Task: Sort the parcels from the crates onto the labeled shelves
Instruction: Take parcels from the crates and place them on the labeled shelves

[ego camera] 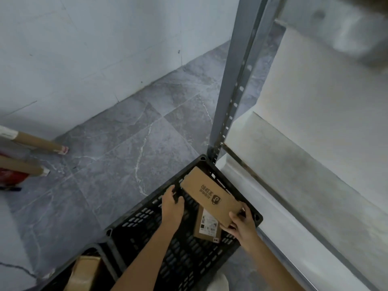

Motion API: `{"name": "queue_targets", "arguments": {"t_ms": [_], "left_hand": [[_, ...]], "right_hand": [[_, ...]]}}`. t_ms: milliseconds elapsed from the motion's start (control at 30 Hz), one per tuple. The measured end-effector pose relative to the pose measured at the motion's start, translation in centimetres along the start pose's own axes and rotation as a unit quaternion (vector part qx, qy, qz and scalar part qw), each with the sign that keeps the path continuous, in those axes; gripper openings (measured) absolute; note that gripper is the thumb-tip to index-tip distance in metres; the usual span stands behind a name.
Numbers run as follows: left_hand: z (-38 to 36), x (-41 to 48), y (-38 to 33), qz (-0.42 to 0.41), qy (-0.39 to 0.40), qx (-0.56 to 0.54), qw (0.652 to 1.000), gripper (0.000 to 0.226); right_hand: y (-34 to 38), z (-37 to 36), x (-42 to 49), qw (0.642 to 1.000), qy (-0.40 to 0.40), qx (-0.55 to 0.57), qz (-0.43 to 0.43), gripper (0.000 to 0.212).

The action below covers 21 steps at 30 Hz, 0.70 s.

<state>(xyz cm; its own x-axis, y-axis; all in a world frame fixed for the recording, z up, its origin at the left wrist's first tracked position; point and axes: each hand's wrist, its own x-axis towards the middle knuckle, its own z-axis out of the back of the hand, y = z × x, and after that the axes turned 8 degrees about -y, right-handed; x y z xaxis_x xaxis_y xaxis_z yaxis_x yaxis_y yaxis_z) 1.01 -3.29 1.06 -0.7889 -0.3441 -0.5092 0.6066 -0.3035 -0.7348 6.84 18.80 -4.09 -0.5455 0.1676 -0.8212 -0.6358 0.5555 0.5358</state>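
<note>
A black plastic crate [147,219] stands on the floor by the shelf post. A flat brown cardboard parcel [210,196] with black print is tilted over the crate's far right corner. My right hand [241,225] grips its near end. My left hand [172,204] is inside the crate beside the parcel's left edge, fingers curled; whether it touches the parcel is unclear. Under the big parcel lies a smaller brown parcel [206,227] with a white label on the crate floor.
A grey metal shelf post [235,85] rises just beyond the crate, with pale shelf boards [315,101] to the right. A second crate [69,269] at bottom left holds a brown box [86,271]. Cardboard tubes [35,141] and a red object [12,177] lie at left.
</note>
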Motion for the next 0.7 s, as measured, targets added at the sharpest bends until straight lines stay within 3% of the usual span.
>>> {"name": "queue_targets", "arguments": {"t_ms": [133, 233, 333, 467, 633, 700], "left_hand": [[3.5, -2.4, -7.2, 0.068, 0.006, -0.06, 0.996, 0.051], [7.8, -5.8, -13.8, 0.15, -0.01, -0.107, 0.983, 0.067], [13.2, -9.7, -19.5, 0.204, -0.009, -0.164, 0.965, 0.071], [20.4, -15.5, -25.9, 0.189, 0.03, -0.268, 0.944, 0.049], [28.5, -22.2, -33.5, 0.127, 0.089, -0.343, 0.927, 0.049], [31.1, -24.3, -36.3, 0.096, 0.124, -0.351, 0.923, 0.052]], "right_hand": [[6.8, -1.9, -8.1, 0.987, 0.067, -0.12, 0.083, 0.065], [13.0, -4.8, -15.5, 0.961, 0.09, -0.207, 0.159, 0.076], [17.6, -7.7, -22.9, 0.933, 0.107, -0.253, 0.231, 0.072], [22.4, -12.0, -32.8, 0.924, 0.102, -0.237, 0.281, 0.053], [27.6, -16.0, -43.7, 0.92, 0.075, -0.173, 0.344, 0.025], [29.7, -16.7, -47.4, 0.917, 0.063, -0.16, 0.36, 0.027]]}}
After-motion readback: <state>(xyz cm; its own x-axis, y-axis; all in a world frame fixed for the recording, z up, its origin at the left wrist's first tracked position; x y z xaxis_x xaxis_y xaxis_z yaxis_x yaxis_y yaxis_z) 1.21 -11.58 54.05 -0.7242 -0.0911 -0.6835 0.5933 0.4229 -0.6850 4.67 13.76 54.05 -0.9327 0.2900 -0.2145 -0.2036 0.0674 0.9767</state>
